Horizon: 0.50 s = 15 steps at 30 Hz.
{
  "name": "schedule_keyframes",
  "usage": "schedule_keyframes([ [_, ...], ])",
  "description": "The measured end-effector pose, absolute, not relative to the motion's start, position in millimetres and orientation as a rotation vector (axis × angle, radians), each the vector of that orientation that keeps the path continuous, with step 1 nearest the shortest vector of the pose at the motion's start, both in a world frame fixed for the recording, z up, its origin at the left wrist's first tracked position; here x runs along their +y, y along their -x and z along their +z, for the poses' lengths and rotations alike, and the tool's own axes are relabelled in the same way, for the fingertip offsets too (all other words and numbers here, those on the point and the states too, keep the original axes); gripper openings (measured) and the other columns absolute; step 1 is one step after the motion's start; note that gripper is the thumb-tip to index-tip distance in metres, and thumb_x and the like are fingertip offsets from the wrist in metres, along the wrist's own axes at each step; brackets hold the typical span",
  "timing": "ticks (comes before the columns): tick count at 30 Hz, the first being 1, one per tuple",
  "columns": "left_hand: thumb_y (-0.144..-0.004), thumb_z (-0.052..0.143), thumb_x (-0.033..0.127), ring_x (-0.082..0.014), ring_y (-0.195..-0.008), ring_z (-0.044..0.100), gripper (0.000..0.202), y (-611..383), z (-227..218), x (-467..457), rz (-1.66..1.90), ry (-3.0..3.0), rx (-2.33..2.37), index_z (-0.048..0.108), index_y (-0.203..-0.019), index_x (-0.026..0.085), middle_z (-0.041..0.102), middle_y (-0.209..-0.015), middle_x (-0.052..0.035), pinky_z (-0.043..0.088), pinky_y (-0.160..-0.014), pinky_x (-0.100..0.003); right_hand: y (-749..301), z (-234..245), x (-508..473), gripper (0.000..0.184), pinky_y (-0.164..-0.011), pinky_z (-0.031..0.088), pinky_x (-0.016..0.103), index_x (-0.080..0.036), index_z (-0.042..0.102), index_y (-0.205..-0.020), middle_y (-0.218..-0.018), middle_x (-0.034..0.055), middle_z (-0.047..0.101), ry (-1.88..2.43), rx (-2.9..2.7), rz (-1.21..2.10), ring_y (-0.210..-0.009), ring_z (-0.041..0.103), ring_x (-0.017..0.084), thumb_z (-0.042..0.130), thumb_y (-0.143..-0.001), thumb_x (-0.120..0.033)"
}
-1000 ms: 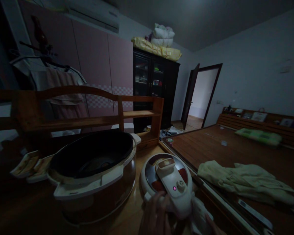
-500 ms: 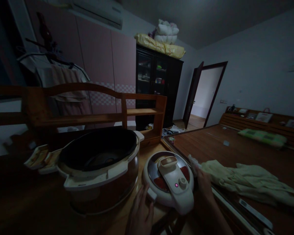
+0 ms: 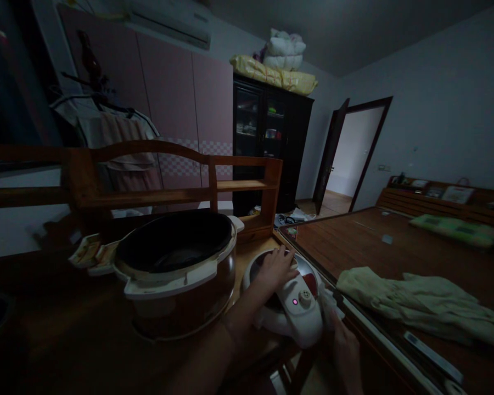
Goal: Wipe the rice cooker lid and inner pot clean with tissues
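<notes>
A white and brown pressure cooker lid (image 3: 286,315) with a pink button and a round valve lies on the wooden desk. My left hand (image 3: 276,269) reaches across it, fingers curled over its raised handle. At the lid's right edge, my right hand (image 3: 344,337) pinches a whitish crumpled wipe (image 3: 328,300) against the rim; whether it is tissue or cloth I cannot tell. Left of the lid stands the open pressure cooker (image 3: 185,304), with a dark inner pot (image 3: 177,241) inside.
A wooden shelf rack (image 3: 245,185) rises behind the cooker. To the right lies a bed (image 3: 333,236) with a pale green garment (image 3: 407,299) and a white remote-like object (image 3: 433,356). Small trays (image 3: 91,253) sit left of the cooker. A doorway (image 3: 356,153) stands open at the back.
My left hand has moved from the lid's lower left side up onto its handle. My right hand with the wipe has shifted lower along the right rim. The view has shifted slightly.
</notes>
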<state>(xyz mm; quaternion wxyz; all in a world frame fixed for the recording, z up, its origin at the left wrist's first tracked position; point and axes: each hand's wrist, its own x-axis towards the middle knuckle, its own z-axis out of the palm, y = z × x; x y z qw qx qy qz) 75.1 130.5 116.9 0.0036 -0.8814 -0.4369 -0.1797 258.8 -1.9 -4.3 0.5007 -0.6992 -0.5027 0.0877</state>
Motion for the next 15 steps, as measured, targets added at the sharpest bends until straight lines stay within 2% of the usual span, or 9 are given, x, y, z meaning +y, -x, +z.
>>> schedule_keyframes([
  [2, -0.084, 0.06, 0.044, -0.0264, -0.11, 0.059, 0.044, -84.1, 119.0, 145.7, -0.469, 2.816, -1.295, 0.058, -0.124, 0.025, 0.059, -0.125, -0.0099, 0.048, -0.091, -0.036, -255.3, -13.7, -15.6, 0.067, -0.083, 0.053, 0.038, -0.018, 0.076, -0.106, -0.097, 0.0112, 0.076, 1.697, -1.14, 0.289, -0.102, 0.068, 0.032, 0.032, -0.086, -0.066],
  [5, -0.08, 0.065, 0.042, -0.0256, -0.095, 0.064, 0.035, -88.8, 121.5, 160.3, -0.348, 2.872, -1.23, 0.067, -0.108, 0.021, 0.067, -0.108, -0.01, 0.05, -0.081, -0.034, -254.9, -25.3, -30.7, 0.07, -0.08, 0.055, 0.037, -0.021, 0.076, -0.104, -0.089, 0.0087, 0.077, 1.667, -1.1, 0.369, -0.097, 0.069, 0.031, 0.038, -0.08, -0.075],
  [7, -0.079, 0.067, 0.041, -0.0248, -0.093, 0.065, 0.035, -87.7, 125.2, 166.2, -0.291, 2.905, -1.169, 0.068, -0.107, 0.021, 0.069, -0.104, -0.0093, 0.05, -0.08, -0.032, -258.7, -30.5, -35.7, 0.074, -0.079, 0.055, 0.038, -0.019, 0.075, -0.106, -0.086, 0.0091, 0.077, 1.639, -1.099, 0.383, -0.094, 0.069, 0.032, 0.04, -0.077, -0.078],
  [10, -0.08, 0.067, 0.042, -0.0227, -0.099, 0.063, 0.039, -84.5, 131.2, 170.7, -0.258, 2.941, -1.063, 0.066, -0.115, 0.024, 0.069, -0.11, -0.007, 0.047, -0.085, -0.03, -269.9, -35.3, -38.7, 0.082, -0.08, 0.055, 0.041, -0.015, 0.073, -0.111, -0.087, 0.0123, 0.076, 1.632, -1.083, 0.34, -0.095, 0.069, 0.034, 0.037, -0.077, -0.08],
  [15, -0.081, 0.065, 0.043, -0.0231, -0.102, 0.061, 0.035, -87.0, 129.9, 169.1, -0.247, 2.928, -1.023, 0.068, -0.109, 0.021, 0.068, -0.111, -0.0083, 0.045, -0.089, -0.03, -295.2, -34.8, -47.0, 0.075, -0.071, 0.055, 0.04, -0.019, 0.073, -0.112, -0.083, 0.0111, 0.076, 1.655, -1.052, 0.251, -0.088, 0.07, 0.035, 0.035, -0.077, -0.075],
])
